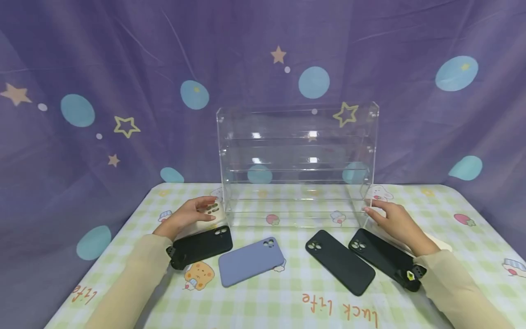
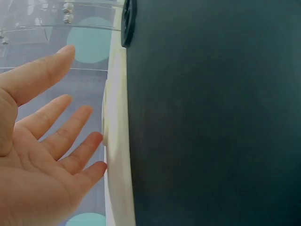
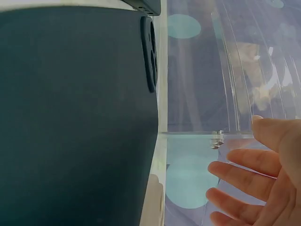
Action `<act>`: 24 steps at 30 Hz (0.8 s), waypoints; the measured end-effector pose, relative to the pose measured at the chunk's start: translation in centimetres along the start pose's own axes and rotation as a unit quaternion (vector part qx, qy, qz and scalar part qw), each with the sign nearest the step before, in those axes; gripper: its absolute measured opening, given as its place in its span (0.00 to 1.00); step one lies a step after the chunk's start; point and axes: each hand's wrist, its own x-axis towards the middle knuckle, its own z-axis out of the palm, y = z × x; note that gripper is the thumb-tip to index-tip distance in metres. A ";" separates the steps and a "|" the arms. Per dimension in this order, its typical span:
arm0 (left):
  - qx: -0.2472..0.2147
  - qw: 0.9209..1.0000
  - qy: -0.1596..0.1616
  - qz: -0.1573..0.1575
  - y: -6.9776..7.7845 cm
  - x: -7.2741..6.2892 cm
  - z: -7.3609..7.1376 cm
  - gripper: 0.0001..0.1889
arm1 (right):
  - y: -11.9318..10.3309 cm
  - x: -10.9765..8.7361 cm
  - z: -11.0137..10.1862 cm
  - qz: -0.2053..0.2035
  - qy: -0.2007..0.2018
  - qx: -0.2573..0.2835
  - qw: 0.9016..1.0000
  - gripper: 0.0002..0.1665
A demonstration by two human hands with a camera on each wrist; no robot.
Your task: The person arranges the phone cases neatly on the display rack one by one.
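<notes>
A clear acrylic shelf rack [image 1: 296,199] stands at the back of the table. Over a white phone case [image 1: 219,213] by its left side, my left hand [image 1: 188,216] hovers with thumb and fingers apart. Below that wrist lies a black phone case [image 1: 203,246], which looms large in the left wrist view. My right hand [image 1: 397,223] reaches to the rack's right side panel, fingertips right at its edge. The right wrist view shows those fingers spread and relaxed. Under the right wrist are another black phone case [image 1: 380,252] and a cream-coloured case [image 1: 440,243], mostly hidden by the arm.
A lavender-blue phone case [image 1: 249,262] and a further black phone case [image 1: 340,262] lie in the middle front. The green-checked tablecloth [image 1: 246,306] covers the table. A purple patterned curtain [image 1: 255,41] hangs behind the rack.
</notes>
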 end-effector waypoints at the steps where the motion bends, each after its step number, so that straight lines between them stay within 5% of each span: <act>1: 0.002 1.000 0.002 0.002 -0.1 0.1 0.0 0.35 | 0.0 0.0 0.0 -0.002 0.000 0.000 1.000 0.27; 16: -0.036 0.999 -0.005 0.007 -1.1 0.9 -0.4 0.36 | -0.3 0.7 0.0 -0.050 0.024 -0.018 0.998 0.12; 24: -0.023 1.000 0.004 -0.005 -1.9 1.2 -0.6 0.38 | 0.0 0.5 0.2 -0.049 0.026 -0.014 0.998 0.13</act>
